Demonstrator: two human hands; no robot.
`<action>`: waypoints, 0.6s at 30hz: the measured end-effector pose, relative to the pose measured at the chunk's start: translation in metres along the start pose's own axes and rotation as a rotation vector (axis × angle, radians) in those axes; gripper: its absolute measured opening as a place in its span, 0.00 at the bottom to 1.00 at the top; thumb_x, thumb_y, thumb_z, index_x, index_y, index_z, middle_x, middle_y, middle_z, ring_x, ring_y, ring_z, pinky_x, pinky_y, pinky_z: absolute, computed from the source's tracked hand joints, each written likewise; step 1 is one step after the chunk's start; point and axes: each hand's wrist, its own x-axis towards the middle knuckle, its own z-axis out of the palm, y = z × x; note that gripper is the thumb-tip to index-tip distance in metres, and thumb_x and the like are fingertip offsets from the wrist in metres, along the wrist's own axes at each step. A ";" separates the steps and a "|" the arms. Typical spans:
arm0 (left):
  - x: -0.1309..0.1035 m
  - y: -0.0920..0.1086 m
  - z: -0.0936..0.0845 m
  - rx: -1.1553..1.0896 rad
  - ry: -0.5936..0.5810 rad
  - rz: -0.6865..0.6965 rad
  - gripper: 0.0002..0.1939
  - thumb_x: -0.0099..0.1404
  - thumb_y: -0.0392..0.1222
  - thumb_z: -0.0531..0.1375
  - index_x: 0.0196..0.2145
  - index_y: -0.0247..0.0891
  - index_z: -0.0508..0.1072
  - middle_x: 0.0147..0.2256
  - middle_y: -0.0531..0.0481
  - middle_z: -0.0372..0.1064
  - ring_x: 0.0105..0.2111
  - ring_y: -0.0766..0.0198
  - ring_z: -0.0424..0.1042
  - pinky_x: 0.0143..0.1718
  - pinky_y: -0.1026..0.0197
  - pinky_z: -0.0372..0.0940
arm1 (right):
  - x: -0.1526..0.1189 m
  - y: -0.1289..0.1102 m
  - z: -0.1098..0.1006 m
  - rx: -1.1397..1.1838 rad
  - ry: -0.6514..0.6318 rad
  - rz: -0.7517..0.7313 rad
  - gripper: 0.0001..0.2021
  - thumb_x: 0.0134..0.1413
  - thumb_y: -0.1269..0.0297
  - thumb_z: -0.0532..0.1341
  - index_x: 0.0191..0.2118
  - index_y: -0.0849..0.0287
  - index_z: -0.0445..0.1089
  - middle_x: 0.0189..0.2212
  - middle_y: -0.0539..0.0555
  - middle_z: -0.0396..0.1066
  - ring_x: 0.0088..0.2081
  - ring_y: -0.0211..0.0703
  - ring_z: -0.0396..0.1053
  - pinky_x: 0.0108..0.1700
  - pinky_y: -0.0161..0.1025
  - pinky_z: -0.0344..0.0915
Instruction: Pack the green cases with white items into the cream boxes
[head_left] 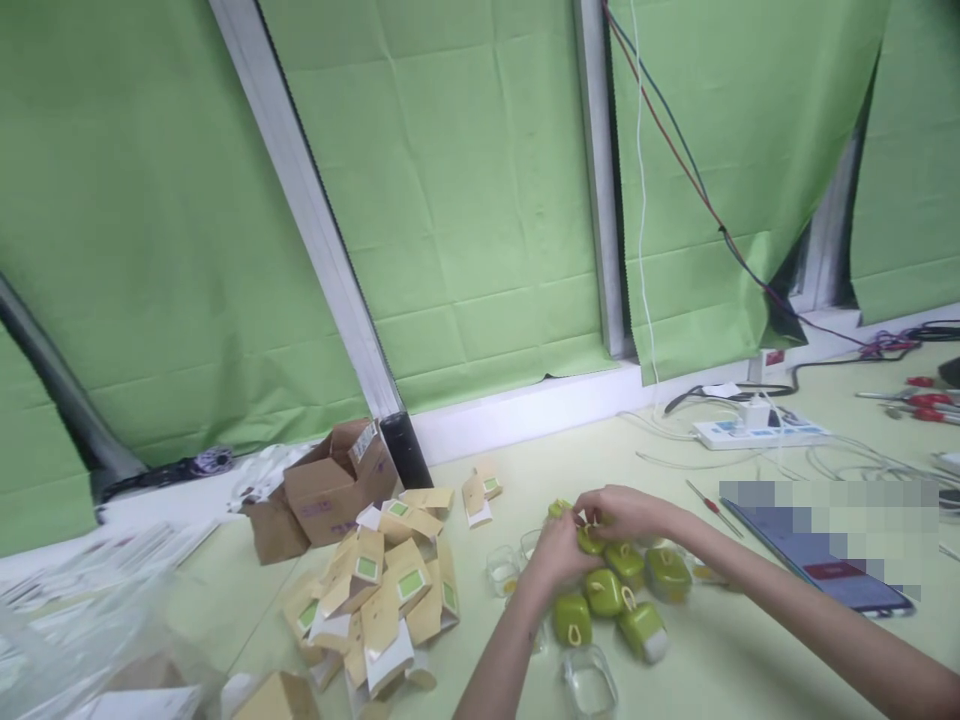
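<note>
Both hands (581, 535), fingers curled together, grip a green case (590, 541) at the far edge of the cluster on the table (720, 650); its long axis is hidden by fingers.

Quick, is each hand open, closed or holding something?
Left hand: in among the small green cases; whether it grips one can't be told.
Right hand: fingers bent downward; its grip can't be told either.

Pictured across a pale green tabletop (559, 468): a heap of tan cartons (401, 590) near an open cardboard box (322, 502), green loop-topped cases (603, 592) beside clear containers (589, 685), a flat-screened device (795, 552), a white power strip (731, 435) with cables (847, 462) and, at far right, red-handled tools (930, 401).
</note>
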 end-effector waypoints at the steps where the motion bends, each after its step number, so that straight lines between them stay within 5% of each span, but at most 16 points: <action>1: 0.002 -0.002 0.001 0.009 0.007 0.000 0.26 0.44 0.40 0.64 0.41 0.38 0.61 0.42 0.43 0.66 0.43 0.49 0.65 0.43 0.54 0.59 | -0.002 -0.001 0.000 -0.010 0.000 0.001 0.10 0.59 0.62 0.58 0.44 0.62 0.68 0.39 0.52 0.71 0.36 0.40 0.71 0.38 0.43 0.69; 8: 0.002 -0.018 -0.004 0.087 0.028 -0.032 0.29 0.45 0.39 0.63 0.42 0.39 0.53 0.34 0.49 0.67 0.35 0.57 0.68 0.32 0.60 0.60 | 0.002 -0.001 -0.026 -0.053 0.107 0.016 0.12 0.60 0.62 0.57 0.47 0.60 0.66 0.45 0.55 0.68 0.42 0.43 0.69 0.43 0.47 0.68; 13: 0.002 -0.016 -0.007 0.146 0.042 -0.061 0.34 0.43 0.41 0.66 0.43 0.38 0.52 0.35 0.48 0.66 0.37 0.55 0.67 0.34 0.59 0.59 | 0.007 -0.010 -0.009 -0.064 0.003 -0.045 0.11 0.59 0.62 0.58 0.46 0.61 0.67 0.43 0.54 0.69 0.39 0.42 0.70 0.40 0.44 0.69; 18: -0.002 -0.016 -0.014 0.165 0.023 -0.067 0.35 0.42 0.42 0.66 0.44 0.37 0.53 0.40 0.42 0.66 0.41 0.52 0.65 0.38 0.57 0.59 | 0.007 0.002 -0.008 -0.082 0.167 0.057 0.13 0.60 0.62 0.57 0.48 0.60 0.65 0.46 0.55 0.68 0.42 0.44 0.69 0.42 0.47 0.68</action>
